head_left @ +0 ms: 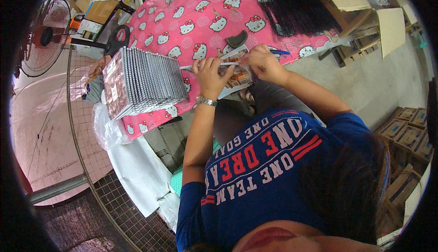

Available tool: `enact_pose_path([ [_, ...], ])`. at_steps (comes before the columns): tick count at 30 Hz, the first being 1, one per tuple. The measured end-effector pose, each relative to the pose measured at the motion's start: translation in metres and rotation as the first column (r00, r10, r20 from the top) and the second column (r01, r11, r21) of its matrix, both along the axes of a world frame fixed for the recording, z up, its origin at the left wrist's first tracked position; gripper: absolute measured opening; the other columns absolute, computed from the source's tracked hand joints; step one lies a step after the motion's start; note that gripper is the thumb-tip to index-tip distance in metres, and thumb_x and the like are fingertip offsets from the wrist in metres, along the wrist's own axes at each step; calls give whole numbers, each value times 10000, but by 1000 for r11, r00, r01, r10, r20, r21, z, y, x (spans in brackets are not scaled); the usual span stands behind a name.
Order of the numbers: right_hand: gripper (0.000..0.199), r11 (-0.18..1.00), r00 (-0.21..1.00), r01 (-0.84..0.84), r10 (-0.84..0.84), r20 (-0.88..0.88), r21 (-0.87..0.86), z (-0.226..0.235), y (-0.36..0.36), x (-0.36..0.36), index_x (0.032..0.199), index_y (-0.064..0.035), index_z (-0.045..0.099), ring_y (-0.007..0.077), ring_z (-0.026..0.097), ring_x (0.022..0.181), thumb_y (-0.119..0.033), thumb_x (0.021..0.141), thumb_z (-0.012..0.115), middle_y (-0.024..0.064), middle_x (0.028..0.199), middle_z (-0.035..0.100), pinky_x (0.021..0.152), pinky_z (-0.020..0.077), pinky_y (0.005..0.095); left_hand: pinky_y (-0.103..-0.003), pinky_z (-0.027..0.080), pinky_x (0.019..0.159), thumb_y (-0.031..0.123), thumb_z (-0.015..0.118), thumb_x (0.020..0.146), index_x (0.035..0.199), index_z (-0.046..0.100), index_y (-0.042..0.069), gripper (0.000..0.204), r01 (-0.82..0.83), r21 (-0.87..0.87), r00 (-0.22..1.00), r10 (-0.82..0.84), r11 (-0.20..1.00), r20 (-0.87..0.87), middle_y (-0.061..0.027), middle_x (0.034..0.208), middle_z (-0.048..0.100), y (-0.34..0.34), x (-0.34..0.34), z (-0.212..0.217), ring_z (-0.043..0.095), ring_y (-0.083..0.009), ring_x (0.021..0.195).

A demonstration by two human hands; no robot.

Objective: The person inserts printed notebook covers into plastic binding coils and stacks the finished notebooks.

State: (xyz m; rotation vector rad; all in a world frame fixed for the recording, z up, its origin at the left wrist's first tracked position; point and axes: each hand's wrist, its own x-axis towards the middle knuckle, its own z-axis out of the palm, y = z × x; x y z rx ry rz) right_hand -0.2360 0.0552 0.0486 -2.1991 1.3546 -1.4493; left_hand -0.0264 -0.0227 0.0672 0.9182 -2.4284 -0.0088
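A notebook with a brown printed cover (242, 79) lies at the table's near edge, close to my lap. My left hand (211, 76), with a metal watch at the wrist, grips its spine edge between thumb and curled fingers. At the other end of that edge, my right hand (265, 65) is closed in a pinch; what sits between its fingertips is too small to make out. To the left rises a tall stack of spiral-bound notebooks (150, 81). Just beyond the hands are a dark green curved piece (237, 39) and a blue pen (279, 51).
A pink patterned cloth (196, 21) covers the table. Many black plastic binding coils (299, 15) lie at its far right, beside an open cardboard box (383, 28). A fan (45, 35) stands at far left. Stacked cartons (406, 131) fill the right side; clear plastic (109, 124) hangs left.
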Motion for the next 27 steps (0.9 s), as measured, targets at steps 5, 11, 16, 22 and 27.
enact_pose_path([
  [5,212,867,944,-60,-112,310,495,20,10,10,985,-86,671,307,590,970,-8,793,623,99,955,657,802,454,404,-460,297,1004,346,693,792,956,622,90,312,10,12,1000,-10,1000,-6,-62,944,629,1,-4,-1,561,-251,982],
  [11,231,937,995,94,-104,11,336,24,5,4,1068,-44,606,360,617,945,-121,854,647,156,1017,623,775,489,434,-487,286,1035,203,620,843,1075,580,90,261,131,24,991,-131,991,9,-89,1032,628,16,-25,1,558,-263,1039],
  [16,245,904,996,87,-81,-31,418,37,3,5,1041,-45,574,383,616,928,-142,834,661,179,1013,616,749,500,453,-478,281,1036,189,627,830,1077,592,110,261,113,53,993,-115,992,37,-79,1029,615,16,-22,4,551,-260,1034],
  [22,249,890,996,88,-68,-61,446,41,0,4,1044,-65,568,389,629,883,-156,832,661,178,958,642,737,504,479,-466,283,1027,189,643,809,1057,609,112,262,115,73,992,-119,991,46,-75,1006,603,13,-21,6,547,-259,1014],
  [27,264,897,992,122,-108,-59,425,41,1,7,1073,-68,553,391,639,850,-148,840,647,186,907,654,724,503,487,-464,280,1029,187,654,798,1057,613,110,273,124,85,991,-128,989,46,-72,1001,606,11,-19,4,546,-259,1015],
])
